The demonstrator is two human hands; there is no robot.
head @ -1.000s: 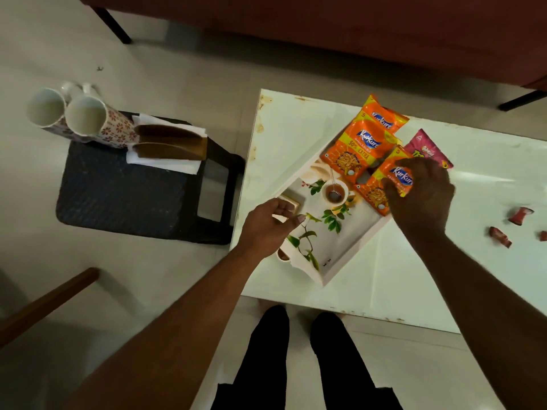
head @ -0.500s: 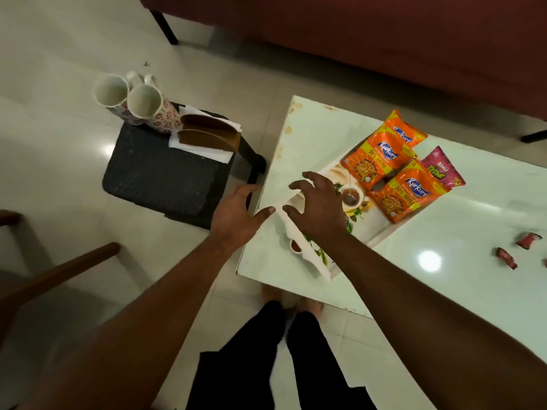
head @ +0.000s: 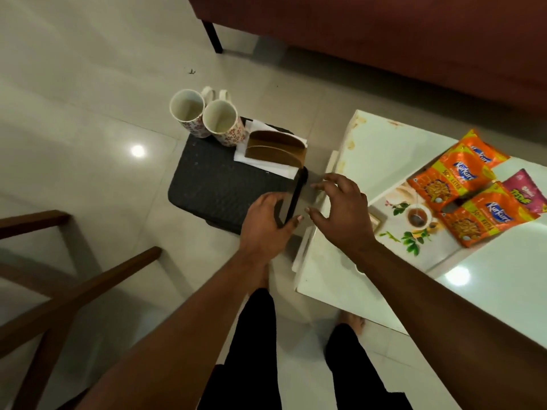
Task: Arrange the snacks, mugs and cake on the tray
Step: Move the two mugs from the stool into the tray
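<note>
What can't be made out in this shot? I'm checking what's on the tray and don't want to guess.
Head view only:
- Tray: its near-left corner is hidden by the right hand.
- Pink snack packet: partly under the orange snack packets, so its label is unreadable.
- Cake on the black stool: too dark to tell slices from wrapping.
- Mugs: bottoms look empty, but dim.
- Left hand: touching the stool or not, unclear.

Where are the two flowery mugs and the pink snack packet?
Left white flowery mug [head: 187, 110], head view, inner wall.
Right white flowery mug [head: 220, 117], head view, inner wall.
Pink snack packet [head: 525, 191], head view, printed front.
</note>
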